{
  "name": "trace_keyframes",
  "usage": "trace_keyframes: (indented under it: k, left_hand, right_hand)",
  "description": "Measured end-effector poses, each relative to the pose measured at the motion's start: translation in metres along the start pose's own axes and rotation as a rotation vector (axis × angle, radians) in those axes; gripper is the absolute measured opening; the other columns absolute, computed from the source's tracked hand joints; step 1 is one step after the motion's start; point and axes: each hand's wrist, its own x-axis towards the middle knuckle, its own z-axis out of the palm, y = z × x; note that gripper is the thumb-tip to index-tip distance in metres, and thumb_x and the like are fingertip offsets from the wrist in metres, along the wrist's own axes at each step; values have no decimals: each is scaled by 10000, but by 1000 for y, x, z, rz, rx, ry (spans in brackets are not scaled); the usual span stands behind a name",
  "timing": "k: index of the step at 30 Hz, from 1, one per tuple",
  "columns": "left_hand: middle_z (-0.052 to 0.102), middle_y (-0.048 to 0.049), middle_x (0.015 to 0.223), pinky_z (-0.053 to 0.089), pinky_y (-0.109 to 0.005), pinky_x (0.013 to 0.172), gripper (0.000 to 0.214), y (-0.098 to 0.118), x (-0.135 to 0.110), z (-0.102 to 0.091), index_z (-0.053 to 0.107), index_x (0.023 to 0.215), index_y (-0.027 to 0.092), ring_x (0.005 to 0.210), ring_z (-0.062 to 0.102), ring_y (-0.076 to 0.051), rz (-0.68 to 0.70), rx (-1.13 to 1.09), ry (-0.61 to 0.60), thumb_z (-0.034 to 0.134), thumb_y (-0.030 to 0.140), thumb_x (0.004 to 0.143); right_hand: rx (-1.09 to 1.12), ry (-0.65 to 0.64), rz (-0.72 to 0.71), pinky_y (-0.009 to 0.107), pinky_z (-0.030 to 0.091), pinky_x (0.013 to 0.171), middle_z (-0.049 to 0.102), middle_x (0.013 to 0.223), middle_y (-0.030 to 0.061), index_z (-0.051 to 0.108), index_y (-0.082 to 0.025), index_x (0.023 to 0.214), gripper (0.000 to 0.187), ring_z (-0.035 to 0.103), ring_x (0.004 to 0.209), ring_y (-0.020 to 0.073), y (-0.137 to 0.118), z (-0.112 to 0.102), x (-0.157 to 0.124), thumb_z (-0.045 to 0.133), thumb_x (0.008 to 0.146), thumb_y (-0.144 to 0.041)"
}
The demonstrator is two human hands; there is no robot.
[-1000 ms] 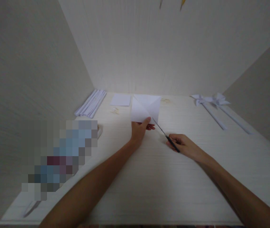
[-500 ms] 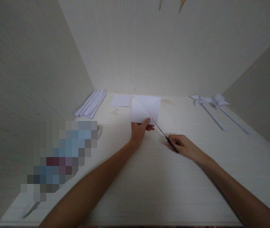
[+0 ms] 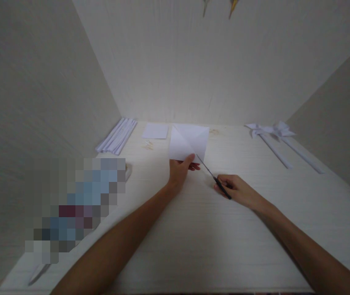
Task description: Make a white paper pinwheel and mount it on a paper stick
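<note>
A square sheet of white paper (image 3: 190,141) with diagonal creases is pinched at its near edge by my left hand (image 3: 181,170), thumb on top and fingers beneath. My right hand (image 3: 232,189) grips the dark handles of a pair of scissors (image 3: 207,169). Their thin blades point up and left, with the tip over the paper's near right part, close to my left thumb. Whether the blades are apart cannot be made out.
Rolled white paper sticks (image 3: 118,136) lie at the far left, near a flat paper square (image 3: 155,131) and small pale sticks (image 3: 148,144). Two paper pinwheels (image 3: 281,129) on sticks lie at the right. A pixelated object (image 3: 85,200) occupies the left edge of the white table (image 3: 193,246).
The view has tilted very slightly. Both hands, the paper and the scissors keep nearly the same positions.
</note>
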Motion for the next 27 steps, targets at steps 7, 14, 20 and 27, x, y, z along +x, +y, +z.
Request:
trace_keyframes:
  k: [7, 14, 20, 27]
  left_hand:
    - [599, -40, 467, 412, -208, 416, 193, -1, -4, 3, 551, 534, 112, 381, 538, -104, -39, 30, -45, 584, 269, 641]
    - [598, -45, 460, 408, -199, 406, 194, -1, -4, 4, 558, 513, 108, 375, 534, -101, -56, 36, -65, 584, 255, 638]
    - [606, -62, 465, 423, -202, 415, 222, -2, -3, 2, 562, 491, 103, 377, 532, -102, -59, 63, -58, 589, 272, 632]
    - [596, -51, 454, 422, -216, 417, 210, -3, -2, 2, 557, 482, 109, 366, 527, -104, -71, 50, -56, 592, 258, 626]
  right_hand:
    - [-9, 16, 17, 221, 219, 419, 298, 515, -59, 339, -193, 559, 336, 292, 462, 78, -2, 0, 0, 484, 744, -433]
    - [7, 17, 22, 223, 218, 421, 295, 515, -60, 335, -196, 557, 332, 286, 461, 79, -3, -1, 0, 488, 738, -429]
    - [8, 0, 18, 225, 224, 428, 308, 522, -54, 339, -195, 560, 341, 296, 466, 82, -2, -1, 1, 472, 744, -449]
    - [9, 9, 21, 223, 216, 431, 297, 528, -55, 343, -193, 565, 339, 288, 468, 79, 1, 0, 1, 481, 743, -446]
